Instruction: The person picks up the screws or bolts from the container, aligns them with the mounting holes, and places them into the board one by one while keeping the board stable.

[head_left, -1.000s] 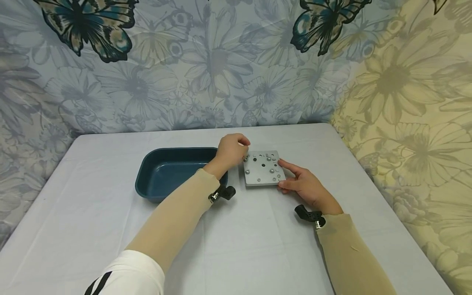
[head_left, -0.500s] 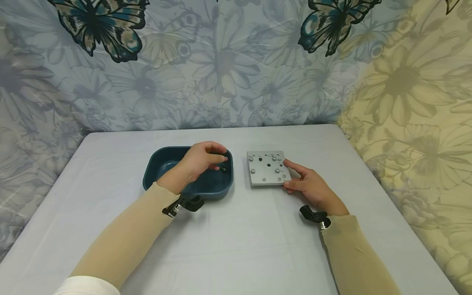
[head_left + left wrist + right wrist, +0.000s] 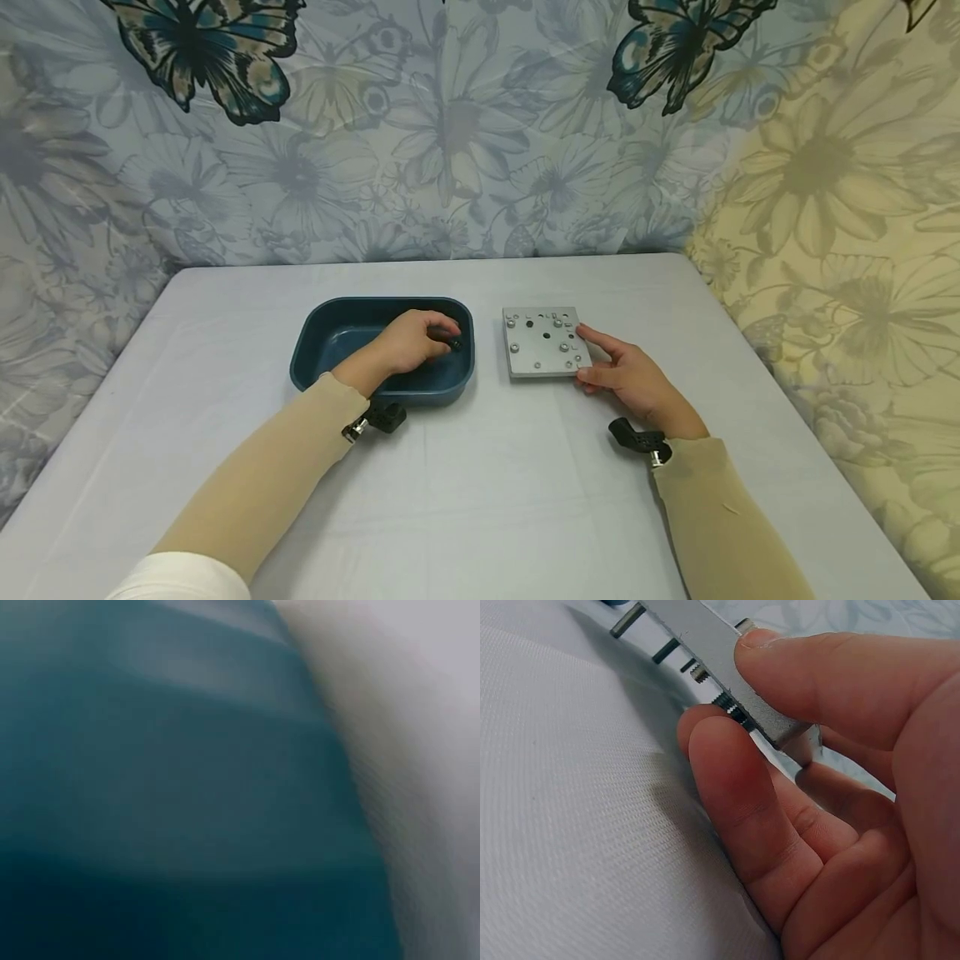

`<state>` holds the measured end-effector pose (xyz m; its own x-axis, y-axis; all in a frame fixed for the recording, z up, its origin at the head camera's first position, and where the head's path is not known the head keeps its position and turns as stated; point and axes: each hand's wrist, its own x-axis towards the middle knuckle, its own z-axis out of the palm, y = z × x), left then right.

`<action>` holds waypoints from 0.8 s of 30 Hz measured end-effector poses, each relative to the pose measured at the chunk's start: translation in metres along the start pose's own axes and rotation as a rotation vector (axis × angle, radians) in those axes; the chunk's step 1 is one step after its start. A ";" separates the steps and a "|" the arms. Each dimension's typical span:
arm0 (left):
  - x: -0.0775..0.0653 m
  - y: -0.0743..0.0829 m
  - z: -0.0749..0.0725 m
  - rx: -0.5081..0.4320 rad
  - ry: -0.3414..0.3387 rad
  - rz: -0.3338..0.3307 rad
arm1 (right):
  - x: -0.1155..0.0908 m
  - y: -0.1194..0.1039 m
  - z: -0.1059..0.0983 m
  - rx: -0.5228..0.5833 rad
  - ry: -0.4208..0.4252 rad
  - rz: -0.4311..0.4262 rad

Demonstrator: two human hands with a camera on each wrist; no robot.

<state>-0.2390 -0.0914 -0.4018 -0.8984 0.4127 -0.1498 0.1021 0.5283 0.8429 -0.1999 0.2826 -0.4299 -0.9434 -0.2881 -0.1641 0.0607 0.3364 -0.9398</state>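
Note:
A square silver metal plate (image 3: 536, 354) with holes and several screw heads on its face is at the right of the middle of the table. My right hand (image 3: 630, 379) grips its right edge between thumb and fingers. Seen from the right wrist, the thumb presses on the plate (image 3: 705, 637), the fingers curl beneath it, and threaded screw ends (image 3: 699, 673) stick out of its underside. My left hand (image 3: 405, 342) reaches into a dark teal plastic basin (image 3: 311, 333), fingers bent downward near its right wall. A small dark thing shows by those fingertips; I cannot tell whether they hold it.
A white cloth covers the table (image 3: 480, 500). The basin and the plate stand side by side with a narrow gap between them. Behind the table hangs a floral curtain (image 3: 450, 167) with butterflies. Each wrist wears a black camera mount (image 3: 637, 435).
My left hand has moved left from beside the plate to the basin, then lowered its fingers into it. The right hand keeps its grip on the plate. The head view has shifted slightly.

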 end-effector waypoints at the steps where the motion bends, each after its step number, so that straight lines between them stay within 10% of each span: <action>1: 0.001 -0.001 0.000 0.032 -0.007 0.006 | 0.000 0.000 0.000 0.001 0.000 0.001; 10: 0.002 0.003 0.004 0.416 0.005 0.110 | 0.001 -0.003 0.000 0.017 -0.001 -0.002; 24: 0.003 0.001 0.007 0.512 -0.017 0.155 | 0.000 -0.001 -0.001 0.024 -0.005 -0.001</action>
<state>-0.2389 -0.0845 -0.4056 -0.8498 0.5241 -0.0552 0.4322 0.7530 0.4961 -0.1999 0.2829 -0.4287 -0.9418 -0.2929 -0.1648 0.0678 0.3149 -0.9467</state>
